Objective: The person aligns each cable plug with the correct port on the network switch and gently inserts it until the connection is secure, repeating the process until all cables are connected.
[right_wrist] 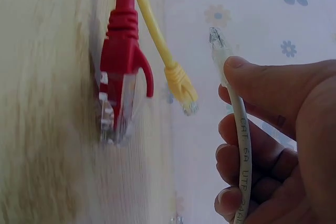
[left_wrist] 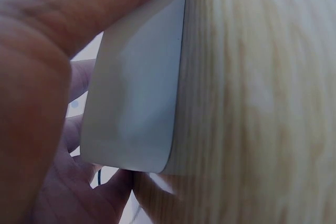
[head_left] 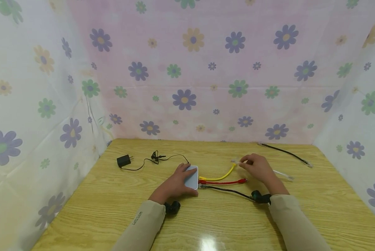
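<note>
My left hand (head_left: 176, 181) grips a small white network box (head_left: 191, 178), thumb on the near edge and fingers at the far side. The left wrist view has the box's flat pale face (left_wrist: 136, 87) between thumb and fingers. My right hand (head_left: 256, 169) pinches a white network cable (right_wrist: 240, 129) just behind its clear plug (right_wrist: 217, 38). Yellow (head_left: 220, 178), red (head_left: 223, 182) and black (head_left: 228, 190) network cables run out from the box's right side. In the right wrist view the loose plugs of the red cable (right_wrist: 119, 51) and yellow cable (right_wrist: 181, 85) hang near the white one.
At the left lies a black power adapter (head_left: 123, 160), its thin cord (head_left: 143, 164) bundled midway and leading to the box. Another black network cable (head_left: 284, 151) lies at the back right. Flowered cloth (head_left: 187, 69) hangs behind and beside the wooden table (head_left: 225, 223).
</note>
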`<state>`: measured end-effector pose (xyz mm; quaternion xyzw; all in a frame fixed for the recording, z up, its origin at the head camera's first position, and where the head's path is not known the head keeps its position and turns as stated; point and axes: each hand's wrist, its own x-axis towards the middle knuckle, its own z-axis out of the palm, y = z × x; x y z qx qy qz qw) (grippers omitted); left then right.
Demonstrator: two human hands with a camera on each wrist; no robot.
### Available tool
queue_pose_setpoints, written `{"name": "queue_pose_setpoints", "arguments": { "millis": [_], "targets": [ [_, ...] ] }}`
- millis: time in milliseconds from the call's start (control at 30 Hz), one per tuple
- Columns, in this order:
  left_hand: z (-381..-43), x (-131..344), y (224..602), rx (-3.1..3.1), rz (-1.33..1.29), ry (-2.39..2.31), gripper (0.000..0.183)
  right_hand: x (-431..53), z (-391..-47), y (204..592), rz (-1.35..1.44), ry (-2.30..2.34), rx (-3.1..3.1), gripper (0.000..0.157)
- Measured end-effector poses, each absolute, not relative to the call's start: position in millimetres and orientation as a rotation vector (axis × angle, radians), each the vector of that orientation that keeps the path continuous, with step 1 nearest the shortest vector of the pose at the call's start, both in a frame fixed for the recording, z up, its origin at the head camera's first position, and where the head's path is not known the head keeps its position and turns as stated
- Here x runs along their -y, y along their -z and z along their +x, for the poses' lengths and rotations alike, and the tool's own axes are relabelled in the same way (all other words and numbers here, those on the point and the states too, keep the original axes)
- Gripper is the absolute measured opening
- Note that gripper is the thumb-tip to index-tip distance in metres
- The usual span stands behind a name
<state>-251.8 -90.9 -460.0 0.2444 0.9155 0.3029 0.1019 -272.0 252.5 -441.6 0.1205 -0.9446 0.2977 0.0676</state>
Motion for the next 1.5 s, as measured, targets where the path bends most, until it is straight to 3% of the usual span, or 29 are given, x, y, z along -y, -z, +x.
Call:
{"name": "queue_pose_setpoints", "arguments": {
  "millis": [867, 1500],
  "targets": [
    [-252.5, 90.9, 460.4, -2.7, 0.734, -0.897, 0.09, -229.7, -267.9, 435.4, 0.487, -0.893, 2.871, 0.016],
    [-251.7, 92.3, 461.9, -2.692, 0.715, -0.909, 0.089, -187.5, -270.6, 432.4, 0.527, -1.005, 2.924, 0.016]
  ]
}}
